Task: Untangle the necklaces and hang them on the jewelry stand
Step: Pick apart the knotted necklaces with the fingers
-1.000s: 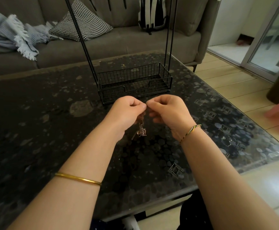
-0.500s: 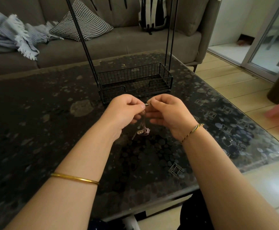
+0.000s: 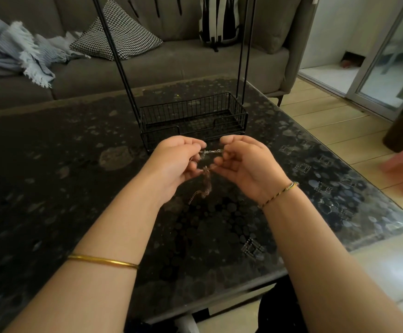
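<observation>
There are two hands, one jewelry stand (image 3: 188, 111) and one clump of necklaces (image 3: 206, 181). I cannot tell how many chains are in the clump. There is one gold bangle (image 3: 102, 260) on the left arm and one string bracelet (image 3: 279, 193) on the right wrist.

A moment ago the fingertips of both hands were touching. Now the hands are a little apart, and a short bit of silver chain is pulled tight between them.

The left hand (image 3: 176, 162) has its fingers curled and pinches one end of that chain. The right hand (image 3: 246, 164) is curled too and pinches the other end. The rest of the necklaces hang down between the hands, above the dark tabletop (image 3: 51, 188). The jewelry stand sits on the tabletop just behind the hands.
</observation>
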Motion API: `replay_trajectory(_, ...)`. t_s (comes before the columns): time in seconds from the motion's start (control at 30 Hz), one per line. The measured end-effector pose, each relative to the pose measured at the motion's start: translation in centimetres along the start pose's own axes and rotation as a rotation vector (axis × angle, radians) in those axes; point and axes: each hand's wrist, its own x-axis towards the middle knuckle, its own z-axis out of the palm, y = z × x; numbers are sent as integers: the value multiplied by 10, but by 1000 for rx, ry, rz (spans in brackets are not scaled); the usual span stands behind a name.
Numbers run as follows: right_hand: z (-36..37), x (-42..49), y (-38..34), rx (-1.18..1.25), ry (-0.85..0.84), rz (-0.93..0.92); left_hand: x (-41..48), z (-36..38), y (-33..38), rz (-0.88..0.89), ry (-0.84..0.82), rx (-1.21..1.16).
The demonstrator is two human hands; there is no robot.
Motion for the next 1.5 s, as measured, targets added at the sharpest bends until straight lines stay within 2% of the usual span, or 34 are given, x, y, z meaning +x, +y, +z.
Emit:
replay_trajectory(0.17,1,2,1,-18,30,-23,0,1,-2,-22,-44,141)
replay_trajectory(0.23,-1,2,0,-9,33,-42,2,1,-6,3,10,269)
replay_trajectory(0.3,-3,1,-1,-37,25,-53,4,1,-9,-1,80,272)
replay_trajectory(0.43,-2,-1,3,-331,-22,-51,7,0,-11,33,185,211)
replay_trajectory(0.5,1,-1,6,-543,-46,-64,6,2,-11,40,173,147)
replay_trajectory(0.57,3,-2,8,-616,-53,-86,5,3,-10,37,140,118)
replay_trajectory(0.7,4,-2,6,-361,-16,-69,4,5,-10,-34,67,111)
replay_trajectory(0.83,5,-3,2,-219,-27,-78,1,7,-15,-140,-135,211)
replay_trajectory(1.0,9,-4,-1,-56,-61,-60,-4,13,-20,-69,-276,357)
replay_trajectory(1.17,4,-4,-5,13,-36,-55,-3,12,-19,-7,-241,349)
replay_trajectory(1.5,-7,0,-5,9,170,8,1,3,-20,89,-8,361)
